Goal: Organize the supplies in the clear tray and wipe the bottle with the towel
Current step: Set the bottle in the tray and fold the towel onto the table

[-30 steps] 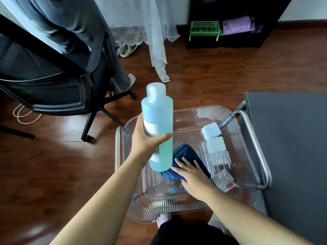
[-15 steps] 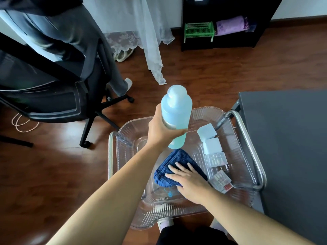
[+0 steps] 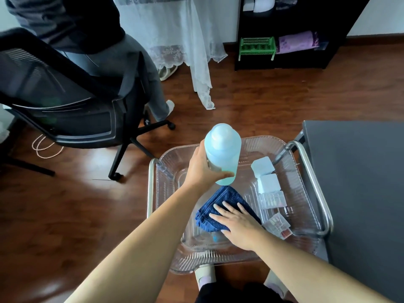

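My left hand (image 3: pixel 202 168) grips a light blue bottle (image 3: pixel 223 149) and holds it upright above the clear ribbed tray (image 3: pixel 218 261). In the tray lies a folded dark blue towel (image 3: pixel 220 202); my right hand (image 3: pixel 238 224) rests flat on it with the fingers straight. Along the tray's right side sit two pale blue boxes (image 3: pixel 262 166) (image 3: pixel 269 183) and two small clear cases (image 3: pixel 272 200) (image 3: pixel 277 224) in a row.
The tray sits on a metal-framed cart (image 3: pixel 314 189) over a wood floor. A dark grey tabletop (image 3: pixel 360 193) lies right of it. A black office chair (image 3: pixel 65 106) with a person beside it stands at the left. A black shelf (image 3: pixel 284 31) and a lace curtain (image 3: pixel 188 40) are behind.
My left hand carried the bottle away from me towards the tray's far part, uncovering the towel. My right hand stayed flat on the towel.
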The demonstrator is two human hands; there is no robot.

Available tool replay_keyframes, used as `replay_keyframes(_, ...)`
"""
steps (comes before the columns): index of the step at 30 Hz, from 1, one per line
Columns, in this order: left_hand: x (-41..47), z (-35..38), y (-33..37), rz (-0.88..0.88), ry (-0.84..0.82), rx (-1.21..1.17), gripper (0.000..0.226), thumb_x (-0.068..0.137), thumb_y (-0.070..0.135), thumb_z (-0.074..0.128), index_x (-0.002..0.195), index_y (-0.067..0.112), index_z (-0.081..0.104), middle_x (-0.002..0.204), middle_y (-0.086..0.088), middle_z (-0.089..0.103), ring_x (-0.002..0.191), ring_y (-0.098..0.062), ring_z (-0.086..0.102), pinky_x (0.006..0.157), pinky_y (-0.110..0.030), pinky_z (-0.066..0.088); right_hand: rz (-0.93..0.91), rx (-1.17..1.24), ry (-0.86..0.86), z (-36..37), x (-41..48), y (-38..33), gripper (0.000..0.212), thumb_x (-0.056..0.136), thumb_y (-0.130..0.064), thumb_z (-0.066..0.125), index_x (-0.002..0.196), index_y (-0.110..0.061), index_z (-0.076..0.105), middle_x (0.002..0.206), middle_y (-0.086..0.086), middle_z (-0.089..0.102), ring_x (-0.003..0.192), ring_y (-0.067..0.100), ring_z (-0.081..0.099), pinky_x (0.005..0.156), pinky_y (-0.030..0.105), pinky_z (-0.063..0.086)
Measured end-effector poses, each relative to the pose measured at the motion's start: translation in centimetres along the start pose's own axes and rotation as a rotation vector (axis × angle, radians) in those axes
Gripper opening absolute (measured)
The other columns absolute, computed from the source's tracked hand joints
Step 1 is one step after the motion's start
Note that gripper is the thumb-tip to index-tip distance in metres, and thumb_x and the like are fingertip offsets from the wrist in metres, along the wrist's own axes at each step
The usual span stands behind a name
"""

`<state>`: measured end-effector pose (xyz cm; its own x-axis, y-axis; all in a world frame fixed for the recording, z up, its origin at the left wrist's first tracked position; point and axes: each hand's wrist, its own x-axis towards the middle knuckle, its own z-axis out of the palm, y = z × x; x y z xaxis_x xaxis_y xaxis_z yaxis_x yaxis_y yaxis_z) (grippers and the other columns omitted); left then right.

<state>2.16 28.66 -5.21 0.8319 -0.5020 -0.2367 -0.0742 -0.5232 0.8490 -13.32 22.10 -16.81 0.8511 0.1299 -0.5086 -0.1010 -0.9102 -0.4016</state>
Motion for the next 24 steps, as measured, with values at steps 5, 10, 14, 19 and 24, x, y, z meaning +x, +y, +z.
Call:
replay_keyframes(5, -2.2, -2.6, -0.1, -0.001, -0.034, 0.181, 0.112, 0.059, 0.027, 0.091, 0.147, 0.033, 0.022, 0.147, 0.0, 0.041, 0.132, -0.018, 0.04, 0.108, -0.046, 0.04, 0.01, -0.009, -0.005, -0.3, 0.0, -0.3, 0.055, 0.1, -0.032, 0.034, 0.148, -0.04, 0.009, 0.159, -0.013, -0.003, 0.147, 0.016, -0.007, 0.117, 0.047, -0.006)
replay_keyframes(10, -5.8, -6.6, -1.7, 0.289, 0.116, 0.627, 0.075, 0.079, 0.036, 0.074, 0.143, 0.02, 0.039, 0.144, 0.0, 0.046, 0.139, -0.017, 0.031, 0.112, -0.031, 0.024, 0.014, -0.037, -0.001, -0.4, 0.5, -1.1, 0.055, 0.1, -0.034, 0.033, 0.148, -0.04, 0.007, 0.16, -0.012, -0.003, 0.147, 0.016, -0.007, 0.117, 0.046, -0.006)
replay_keyframes(14, -7.2, -9.7, -3.6, 0.184, 0.222, 0.815, 0.081, 0.084, 0.042, 0.064, 0.15, 0.017, 0.025, 0.158, 0.0, 0.024, 0.147, -0.018, 0.013, 0.115, -0.033, 0.012, -0.022, -0.053, -0.016, -0.2, 1.1, -1.9, 0.055, 0.1, -0.034, 0.032, 0.148, -0.04, 0.007, 0.16, -0.011, -0.003, 0.147, 0.016, -0.007, 0.118, 0.045, -0.006)
replay_keyframes(19, -6.6, -10.1, -4.6, -0.044, 0.029, 0.456, 0.082, 0.094, 0.021, 0.049, 0.152, 0.024, -0.008, 0.162, 0.005, 0.001, 0.144, -0.019, 0.024, 0.098, -0.023, 0.025, -0.103, -0.099, -0.028, 0.9, 2.0, -3.0, 0.056, 0.098, -0.042, 0.03, 0.148, -0.042, 0.003, 0.159, -0.015, -0.007, 0.147, 0.015, -0.01, 0.117, 0.044, -0.009)
replay_keyframes(24, -5.1, -10.3, -4.7, -0.051, 0.034, 0.341, 0.079, 0.092, 0.003, 0.036, 0.153, 0.028, -0.007, 0.161, 0.001, 0.014, 0.143, -0.019, 0.025, 0.097, -0.018, 0.021, 0.053, -0.057, 0.149, 0.7, 6.2, -4.4, 0.059, 0.098, -0.046, 0.023, 0.148, -0.037, -0.006, 0.159, -0.011, -0.011, 0.147, 0.017, -0.011, 0.116, 0.043, -0.011)
